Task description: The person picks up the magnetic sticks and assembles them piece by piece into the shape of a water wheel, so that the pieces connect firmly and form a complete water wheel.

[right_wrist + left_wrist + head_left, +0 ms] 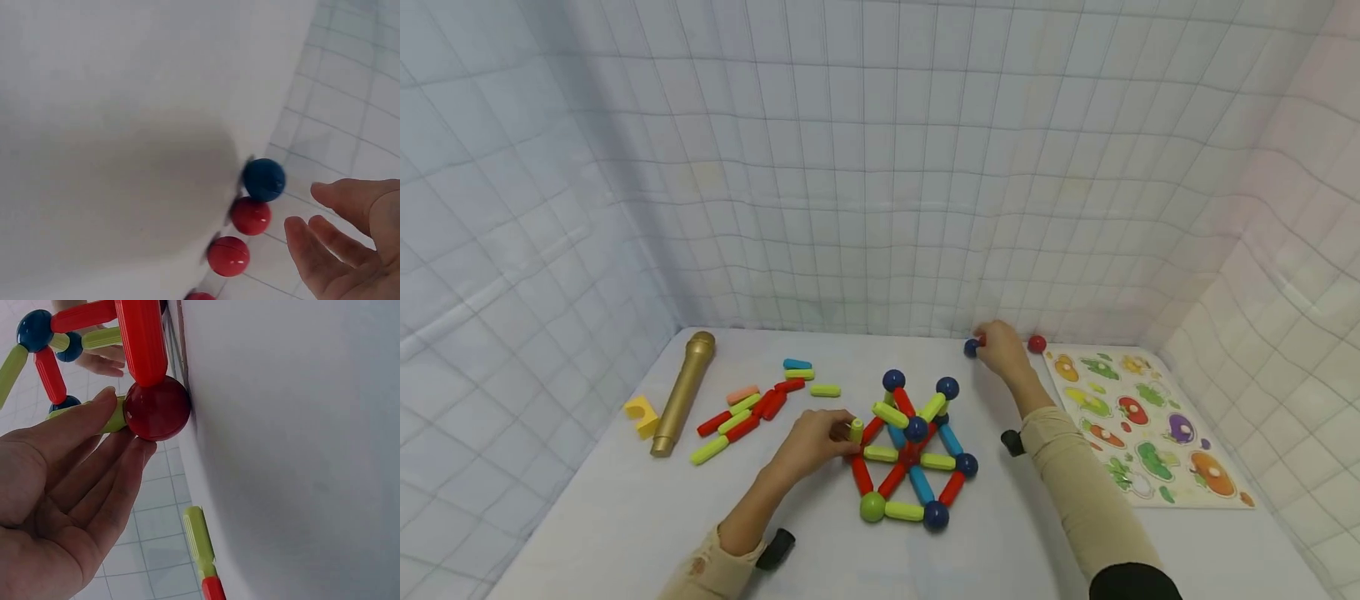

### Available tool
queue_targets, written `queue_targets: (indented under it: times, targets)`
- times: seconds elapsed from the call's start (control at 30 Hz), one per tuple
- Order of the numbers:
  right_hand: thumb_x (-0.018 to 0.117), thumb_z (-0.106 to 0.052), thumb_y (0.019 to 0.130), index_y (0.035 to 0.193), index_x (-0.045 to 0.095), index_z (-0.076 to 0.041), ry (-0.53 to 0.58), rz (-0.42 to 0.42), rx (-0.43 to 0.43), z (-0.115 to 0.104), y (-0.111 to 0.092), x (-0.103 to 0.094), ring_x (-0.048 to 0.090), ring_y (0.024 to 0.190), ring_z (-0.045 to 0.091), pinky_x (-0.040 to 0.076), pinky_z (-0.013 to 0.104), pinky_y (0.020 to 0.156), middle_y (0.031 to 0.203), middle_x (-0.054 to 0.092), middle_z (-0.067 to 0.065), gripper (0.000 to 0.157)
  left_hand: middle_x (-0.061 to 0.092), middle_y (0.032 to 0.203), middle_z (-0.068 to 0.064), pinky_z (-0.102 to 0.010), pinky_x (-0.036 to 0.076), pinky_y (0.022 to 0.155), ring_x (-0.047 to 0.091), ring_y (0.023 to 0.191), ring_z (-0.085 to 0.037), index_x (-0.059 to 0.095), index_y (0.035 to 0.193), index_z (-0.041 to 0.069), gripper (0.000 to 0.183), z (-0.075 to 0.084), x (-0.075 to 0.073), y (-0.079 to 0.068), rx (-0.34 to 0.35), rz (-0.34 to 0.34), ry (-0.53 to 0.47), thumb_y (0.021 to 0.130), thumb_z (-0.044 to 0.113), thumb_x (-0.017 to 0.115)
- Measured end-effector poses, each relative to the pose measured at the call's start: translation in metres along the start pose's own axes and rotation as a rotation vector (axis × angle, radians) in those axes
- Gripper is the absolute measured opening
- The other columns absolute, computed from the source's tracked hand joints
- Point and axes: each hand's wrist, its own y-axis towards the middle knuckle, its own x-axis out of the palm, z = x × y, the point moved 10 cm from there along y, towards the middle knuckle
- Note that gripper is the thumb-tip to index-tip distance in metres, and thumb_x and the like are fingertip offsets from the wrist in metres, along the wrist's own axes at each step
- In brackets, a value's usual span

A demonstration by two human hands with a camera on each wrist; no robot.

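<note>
A magnetic stick-and-ball structure [909,455] of red, green and blue sticks lies on the white table, with several balls raised at its far side. At its left corner my left hand [811,442] pinches an upright green stick [857,429] between thumb and fingers; in the left wrist view, its end meets a red ball [157,409]. My right hand [1002,354] is at the table's back edge. In the right wrist view, its parted fingers are just short of a dark blue ball [264,180] and two red balls [228,256], apparently not touching them.
Loose red, green, blue and pink sticks [742,428] lie to the left. Beyond them are a gold cylinder [683,396] and yellow blocks [642,415]. One more red ball [1037,343] sits beside a vegetable picture board [1138,425] on the right. Quilted white walls surround the table.
</note>
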Motion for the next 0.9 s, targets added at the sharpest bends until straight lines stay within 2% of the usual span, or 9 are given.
queue_targets:
  times: [0.07,0.17,0.23,0.33,0.5,0.73,0.83,0.9]
  targets:
    - [0.062,0.002,0.085,0.124,0.063,0.002,-0.085,-0.024,0.007,0.009,0.006,0.012,0.055,0.119,0.038,0.046,0.050,0.101,0.125,0.061,0.024,0.038,0.075,0.090,-0.001,-0.031,0.058,0.076,0.070,0.083,-0.013,0.070,0.107,0.009,0.030,0.001,0.003,-0.001,0.002,-0.020,-0.018,0.080,0.018,0.079]
    - [0.056,0.000,0.091,0.126,0.062,0.000,-0.215,-0.066,-0.011,0.014,0.010,0.031,0.055,0.122,0.039,0.047,0.051,0.101,0.129,0.059,0.023,0.036,0.075,0.092,-0.003,-0.033,0.059,0.077,0.070,0.085,-0.015,0.069,0.107,0.008,0.029,0.002,0.006,-0.002,0.013,-0.039,-0.032,0.081,0.017,0.079]
    - [0.054,-0.002,0.093,0.124,0.063,-0.001,-0.283,-0.069,-0.023,0.015,0.010,0.039,0.057,0.119,0.039,0.050,0.051,0.097,0.126,0.061,0.022,0.032,0.075,0.093,-0.003,-0.033,0.059,0.077,0.071,0.086,-0.016,0.069,0.108,0.008,0.029,0.003,0.007,-0.002,0.013,-0.043,-0.032,0.081,0.017,0.078]
    - [0.053,0.000,0.092,0.115,0.066,0.000,-0.300,-0.043,-0.031,0.013,0.009,0.041,0.060,0.111,0.038,0.051,0.050,0.093,0.117,0.064,0.022,0.026,0.075,0.092,-0.004,-0.033,0.059,0.077,0.071,0.086,-0.016,0.068,0.108,0.007,0.030,0.004,0.006,-0.001,0.011,-0.040,-0.026,0.081,0.017,0.078]
    - [0.062,-0.003,0.088,0.114,0.066,-0.001,-0.183,0.025,-0.024,0.006,0.003,0.027,0.059,0.113,0.039,0.048,0.050,0.096,0.117,0.064,0.022,0.026,0.075,0.091,-0.003,-0.033,0.058,0.077,0.070,0.084,-0.015,0.069,0.108,0.007,0.030,0.005,0.003,0.001,-0.011,-0.032,-0.028,0.081,0.015,0.079]
    - [0.070,-0.011,0.086,0.118,0.066,0.001,0.007,0.204,-0.063,-0.025,-0.017,-0.019,0.063,0.105,0.038,0.055,0.047,0.088,0.115,0.063,0.025,0.034,0.075,0.091,-0.003,-0.033,0.058,0.077,0.070,0.084,-0.015,0.069,0.109,0.007,0.032,0.004,-0.002,0.003,-0.022,-0.008,-0.025,0.080,0.016,0.079]
    - [0.072,-0.011,0.086,0.116,0.067,-0.001,0.097,0.259,-0.145,-0.052,-0.034,-0.029,0.067,0.098,0.034,0.058,0.042,0.079,0.114,0.064,0.022,0.032,0.075,0.091,-0.003,-0.033,0.058,0.078,0.070,0.084,-0.015,0.069,0.109,0.008,0.031,0.000,0.000,0.001,-0.035,-0.020,-0.031,0.080,0.016,0.079]
    - [0.073,-0.011,0.085,0.115,0.068,-0.002,0.195,0.250,-0.238,-0.077,-0.048,-0.030,0.070,0.091,0.030,0.060,0.037,0.073,0.113,0.065,0.019,0.031,0.075,0.091,-0.002,-0.033,0.058,0.078,0.069,0.084,-0.015,0.069,0.108,0.008,0.031,-0.001,0.002,0.000,-0.036,-0.027,-0.034,0.080,0.016,0.079]
